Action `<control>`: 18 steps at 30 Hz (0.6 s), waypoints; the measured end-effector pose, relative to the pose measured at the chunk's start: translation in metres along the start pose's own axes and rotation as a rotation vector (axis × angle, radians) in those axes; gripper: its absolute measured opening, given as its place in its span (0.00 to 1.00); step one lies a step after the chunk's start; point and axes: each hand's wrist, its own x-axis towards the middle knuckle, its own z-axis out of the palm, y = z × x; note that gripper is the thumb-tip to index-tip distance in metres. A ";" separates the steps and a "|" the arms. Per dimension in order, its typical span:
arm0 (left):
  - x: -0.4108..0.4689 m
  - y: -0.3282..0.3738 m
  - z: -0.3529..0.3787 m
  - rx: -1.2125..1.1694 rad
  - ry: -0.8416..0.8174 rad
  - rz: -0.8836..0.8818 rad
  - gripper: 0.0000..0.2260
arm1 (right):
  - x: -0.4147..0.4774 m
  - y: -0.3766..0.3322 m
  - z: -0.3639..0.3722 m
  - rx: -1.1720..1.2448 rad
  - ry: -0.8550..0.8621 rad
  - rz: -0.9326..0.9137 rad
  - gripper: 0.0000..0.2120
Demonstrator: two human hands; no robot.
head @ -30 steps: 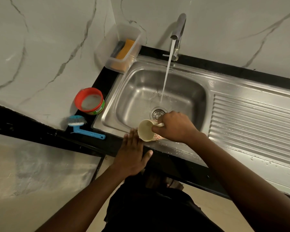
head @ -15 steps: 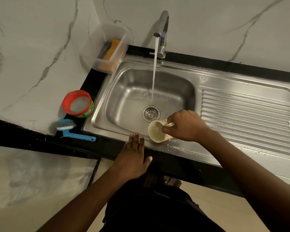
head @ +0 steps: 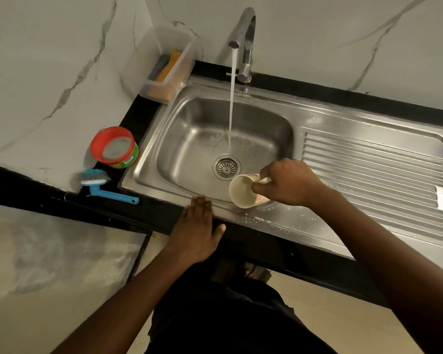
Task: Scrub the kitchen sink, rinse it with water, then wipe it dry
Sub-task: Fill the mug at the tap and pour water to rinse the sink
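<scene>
Marble-walled counter [head: 149, 213], steel sink [head: 179, 149] at frame centre, tap [head: 246, 42] running. Cup [head: 241, 191] is gripped by right hand [head: 290, 182] at sink's lower rim; judged light, wet, slippery, best held round body. Left hand [head: 197, 231] laid flat, empty.

Tap [head: 244, 42] running into steel sink [head: 179, 139], right hand [head: 290, 183] gripping tipped cup [head: 243, 191] at basin's front edge; left hand [head: 197, 232] flat on counter's front edge [head: 149, 213], blue brush [head: 105, 186] and red tub [head: 114, 148] at sink's left edge
</scene>
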 end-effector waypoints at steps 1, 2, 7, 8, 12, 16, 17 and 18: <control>0.000 -0.004 0.002 0.013 0.013 -0.027 0.38 | -0.002 0.005 -0.001 -0.003 0.000 0.004 0.24; 0.000 -0.003 0.003 0.018 0.014 -0.037 0.39 | -0.005 0.009 -0.002 -0.010 -0.001 0.003 0.24; 0.006 0.036 0.006 0.052 -0.037 0.129 0.40 | -0.014 0.018 -0.003 -0.070 0.013 -0.029 0.24; 0.008 0.046 0.007 0.053 -0.046 0.157 0.40 | -0.015 0.018 -0.004 -0.085 0.011 -0.041 0.24; 0.013 0.081 0.010 0.080 -0.074 0.284 0.39 | -0.019 0.019 -0.004 -0.130 0.027 -0.107 0.26; 0.014 0.088 0.014 0.106 -0.096 0.356 0.37 | -0.026 0.029 -0.007 -0.093 0.031 -0.113 0.26; 0.015 0.082 0.015 0.100 -0.083 0.339 0.37 | -0.029 0.034 -0.007 -0.064 0.024 -0.086 0.25; 0.015 0.075 0.014 0.096 -0.061 0.307 0.37 | -0.032 0.040 -0.007 -0.027 0.018 -0.053 0.24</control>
